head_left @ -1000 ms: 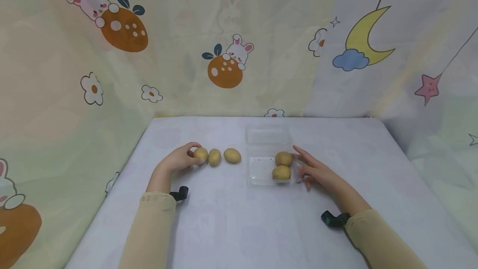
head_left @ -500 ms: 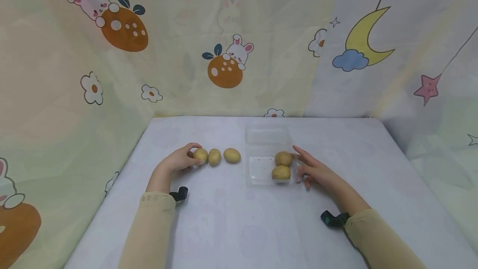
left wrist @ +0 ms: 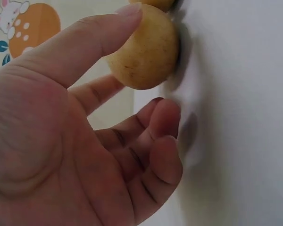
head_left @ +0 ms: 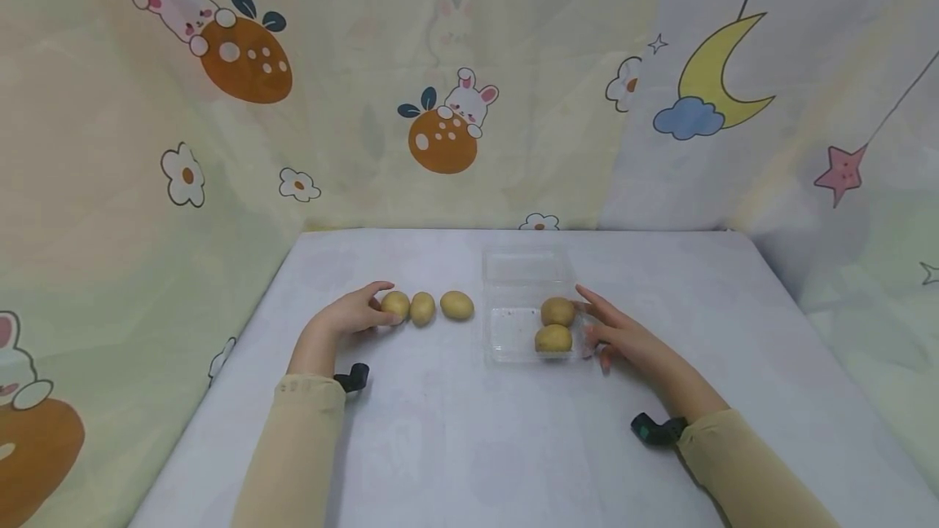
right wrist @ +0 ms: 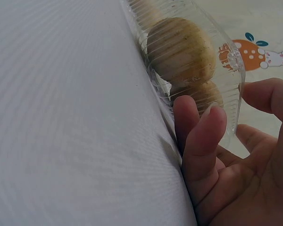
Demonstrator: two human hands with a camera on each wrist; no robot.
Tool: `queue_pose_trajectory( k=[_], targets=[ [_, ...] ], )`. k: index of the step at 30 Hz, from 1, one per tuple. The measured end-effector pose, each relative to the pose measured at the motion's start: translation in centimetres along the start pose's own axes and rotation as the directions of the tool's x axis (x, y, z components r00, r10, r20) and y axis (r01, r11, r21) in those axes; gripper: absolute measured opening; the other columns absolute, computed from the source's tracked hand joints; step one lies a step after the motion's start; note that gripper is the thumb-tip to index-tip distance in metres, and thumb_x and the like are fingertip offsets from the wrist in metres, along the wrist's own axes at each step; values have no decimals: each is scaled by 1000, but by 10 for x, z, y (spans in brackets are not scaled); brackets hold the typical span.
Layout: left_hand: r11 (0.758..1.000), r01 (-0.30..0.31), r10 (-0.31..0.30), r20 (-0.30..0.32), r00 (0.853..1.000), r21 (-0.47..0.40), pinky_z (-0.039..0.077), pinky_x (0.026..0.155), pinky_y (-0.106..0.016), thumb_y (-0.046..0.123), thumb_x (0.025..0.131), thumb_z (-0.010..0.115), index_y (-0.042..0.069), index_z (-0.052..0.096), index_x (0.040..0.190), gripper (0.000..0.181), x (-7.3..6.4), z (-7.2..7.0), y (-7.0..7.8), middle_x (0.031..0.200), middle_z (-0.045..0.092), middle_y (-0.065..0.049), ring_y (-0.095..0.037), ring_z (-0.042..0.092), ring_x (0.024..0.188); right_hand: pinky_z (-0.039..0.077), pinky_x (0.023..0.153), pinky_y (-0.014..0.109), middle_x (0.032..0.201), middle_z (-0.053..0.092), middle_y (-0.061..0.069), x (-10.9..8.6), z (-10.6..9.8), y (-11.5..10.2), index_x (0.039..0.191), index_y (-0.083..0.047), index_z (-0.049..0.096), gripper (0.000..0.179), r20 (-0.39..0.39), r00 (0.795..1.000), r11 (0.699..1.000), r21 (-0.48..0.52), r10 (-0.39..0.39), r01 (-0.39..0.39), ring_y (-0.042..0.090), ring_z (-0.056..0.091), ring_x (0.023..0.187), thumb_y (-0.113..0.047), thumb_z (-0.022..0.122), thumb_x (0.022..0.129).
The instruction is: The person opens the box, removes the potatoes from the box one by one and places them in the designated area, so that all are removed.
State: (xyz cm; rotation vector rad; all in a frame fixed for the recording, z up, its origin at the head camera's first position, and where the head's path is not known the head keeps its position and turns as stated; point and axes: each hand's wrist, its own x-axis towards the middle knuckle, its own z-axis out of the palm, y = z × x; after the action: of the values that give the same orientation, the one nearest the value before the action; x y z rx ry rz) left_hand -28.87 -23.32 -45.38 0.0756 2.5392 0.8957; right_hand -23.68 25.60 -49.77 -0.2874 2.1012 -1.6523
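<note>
In the head view my left hand (head_left: 355,310) is at the leftmost of three potatoes. Its thumb and index finger lie on opposite sides of that potato (head_left: 396,305), which stays on the table; the other fingers curl loosely below it in the left wrist view. A second potato (head_left: 422,310) and a third potato (head_left: 457,305) lie in a row to its right. My right hand (head_left: 619,336) rests against the right side of a clear plastic box (head_left: 511,336), fingers relaxed. Inside the box, a back potato (head_left: 557,312) and a front potato (head_left: 553,339) sit at the right end.
The box's clear lid (head_left: 526,266) lies folded back behind it. A white cloth covers the table (head_left: 469,438). Printed curtains (head_left: 352,104) rise at the back and both sides. Each wrist wears a small black camera, such as the one on the left (head_left: 354,378).
</note>
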Motion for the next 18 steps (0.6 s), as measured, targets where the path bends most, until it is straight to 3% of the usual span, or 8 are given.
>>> queue_pose_trajectory(
  k=[5, 9, 13, 18],
  targets=[
    [997, -15, 17, -17, 1000, 76, 49, 74, -32, 41, 86, 74, 18, 36, 152, 80, -6, -10, 10, 121, 55, -13, -23, 60, 90, 53, 51, 30, 165, 10, 17, 1, 0, -1, 159, -32, 9, 75, -8, 1000, 1000, -2, -3, 3, 21, 57, 80, -15, 52, 100],
    [995, -47, 50, -26, 998, 88, 49, 76, -36, 44, 89, 70, 19, 39, 150, 73, -8, -16, 27, 125, 54, -13, -27, 62, 92, 53, 51, 31, 165, 10, 17, 1, 0, -2, 159, -32, 8, 75, -4, 1000, 1000, -7, -6, 6, 22, 58, 82, -15, 51, 101],
    [994, -95, 96, -21, 995, 58, 48, 84, -40, 53, 88, 68, 27, 45, 146, 67, -8, -16, 49, 128, 57, -7, -27, 64, 96, 53, 51, 31, 165, 9, 17, 1, 0, -2, 160, -31, 6, 76, 3, 1000, 1000, -8, -11, 11, 24, 58, 84, -15, 52, 101],
    [985, -164, 165, 21, 986, -56, 50, 90, -41, 57, 86, 68, 34, 53, 136, 56, -5, -6, 82, 125, 59, -1, -26, 65, 100, 53, 51, 30, 165, 9, 17, 1, 0, -1, 159, -32, 8, 76, 3, 1000, 1000, -4, 2, -2, 22, 57, 81, -14, 52, 100]
  ],
)
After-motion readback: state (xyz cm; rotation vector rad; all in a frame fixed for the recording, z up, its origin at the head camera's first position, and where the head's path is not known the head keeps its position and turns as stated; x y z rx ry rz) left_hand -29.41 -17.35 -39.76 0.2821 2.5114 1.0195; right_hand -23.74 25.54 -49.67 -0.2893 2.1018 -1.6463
